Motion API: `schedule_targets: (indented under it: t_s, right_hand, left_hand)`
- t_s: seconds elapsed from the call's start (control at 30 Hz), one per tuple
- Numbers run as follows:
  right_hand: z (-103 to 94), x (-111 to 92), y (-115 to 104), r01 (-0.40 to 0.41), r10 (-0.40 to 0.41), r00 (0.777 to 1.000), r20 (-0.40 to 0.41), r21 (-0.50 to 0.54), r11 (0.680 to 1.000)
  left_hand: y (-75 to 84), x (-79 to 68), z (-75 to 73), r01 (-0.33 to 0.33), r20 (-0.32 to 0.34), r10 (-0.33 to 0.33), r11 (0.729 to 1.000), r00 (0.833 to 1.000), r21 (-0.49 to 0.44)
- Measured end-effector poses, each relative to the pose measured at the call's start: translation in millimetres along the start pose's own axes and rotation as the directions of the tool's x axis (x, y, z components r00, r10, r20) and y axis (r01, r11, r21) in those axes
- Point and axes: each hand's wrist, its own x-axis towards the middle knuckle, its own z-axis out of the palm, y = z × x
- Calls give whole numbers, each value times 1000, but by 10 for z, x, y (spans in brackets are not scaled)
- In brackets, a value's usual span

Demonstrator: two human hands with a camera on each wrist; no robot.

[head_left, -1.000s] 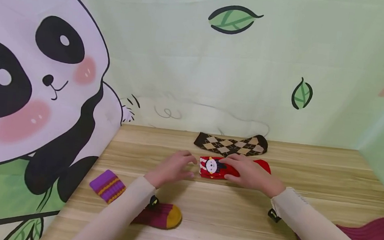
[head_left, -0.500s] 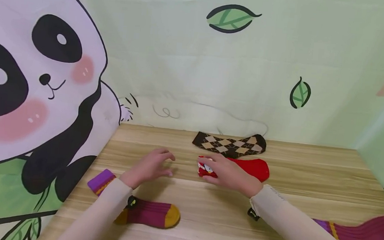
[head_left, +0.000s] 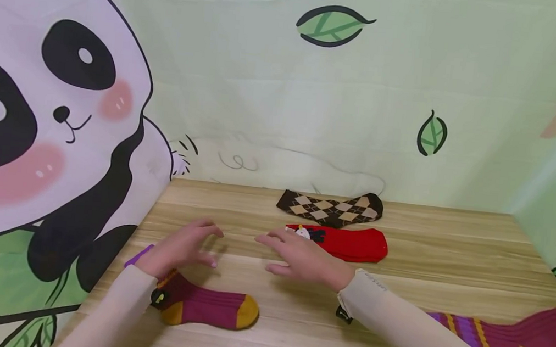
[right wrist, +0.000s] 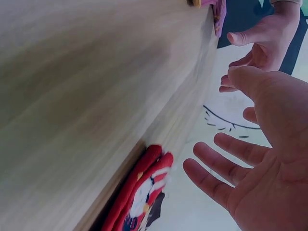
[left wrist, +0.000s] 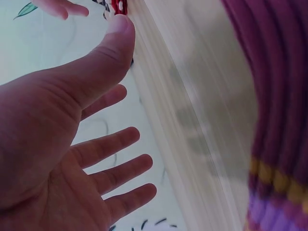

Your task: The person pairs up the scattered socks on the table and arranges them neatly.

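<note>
- Left hand [head_left: 182, 249]: fingers apart, holding nothing; near a maroon sock [head_left: 216, 307].
- Right hand [head_left: 302, 257]: fingers apart, holding nothing; near red sock [head_left: 358, 244].
- Red sock: on bench [head_left: 294, 329], beside checked sock [head_left: 329, 209].

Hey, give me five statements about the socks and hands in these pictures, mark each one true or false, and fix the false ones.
1. The red sock lies nearer the person than the argyle sock. True.
2. Neither the left hand nor the right hand holds anything. True.
3. The red sock is covered in diamonds. False: the diamonds are on the argyle sock; the red one bears a cartoon figure.
4. The maroon sock near the left hand has a mustard toe. True.
5. Both maroon socks lie left of the red sock. False: the other maroon sock lies at the right.
</note>
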Motion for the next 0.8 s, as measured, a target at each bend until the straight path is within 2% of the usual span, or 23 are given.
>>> schedule_targets:
  t_s: [0.23, 0.47, 0.67, 0.8]
  right_hand:
    - [71, 74, -115, 22, -23, 1000, 14, 27, 999]
    - [148, 150, -223, 74, -74, 997, 15, -6, 997]
    - [155, 175, -344, 109, -110, 994, 23, 20, 994]
    - [179, 211, -429, 135, -134, 990, 45, -11, 991]
  left_hand:
    - [-133, -221, -85, 2, -38, -2, 1000, 999, 0]
    - [-222, -386, -164, 30, -57, -28, 999, 998, 23]
    - [-317, -503, -199, 100, -20, -100, 995, 995, 4]
    - [-371, -572, -209, 117, 2, -117, 993, 993, 9]
